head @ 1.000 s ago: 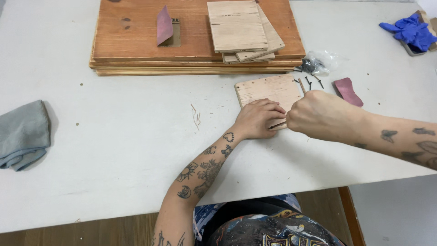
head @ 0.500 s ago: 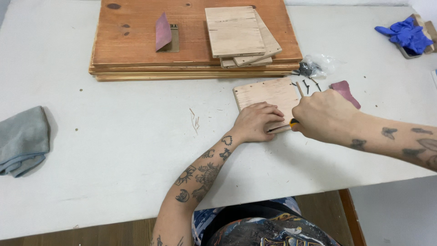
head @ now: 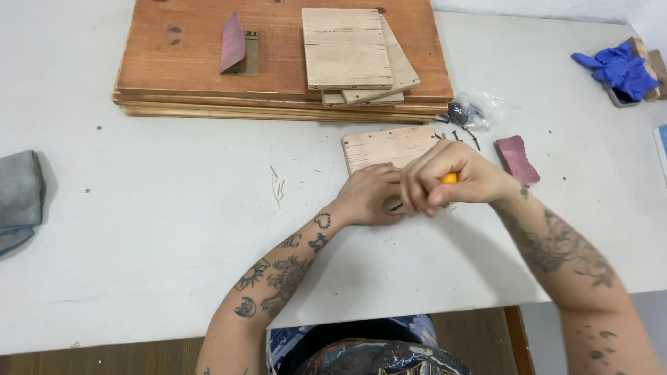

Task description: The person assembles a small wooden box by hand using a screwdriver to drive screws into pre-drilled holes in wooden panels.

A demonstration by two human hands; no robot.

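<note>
A small pale plywood panel (head: 385, 146) lies flat on the white table (head: 174, 222). My left hand (head: 372, 196) rests palm down on the panel's near edge. My right hand (head: 451, 179) is closed around a tool with an orange handle (head: 449, 178), and its metal tip meets the wood by my left fingers. The tip itself is mostly hidden between the two hands. Several small dark screws (head: 464, 135) lie just beyond the panel's right corner.
A wide reddish board stack (head: 208, 62) lies at the back, carrying smaller plywood pieces (head: 346, 47) and a folded sanding sheet (head: 233, 42). A clear bag of hardware (head: 472, 111), a maroon sanding block (head: 516, 160), blue gloves (head: 620, 68) and a grey cloth (head: 17, 191) lie around.
My right hand has shifted left over the panel's near edge, closer to my left hand, and the tool's orange handle shows more. My left hand stays on the panel.
</note>
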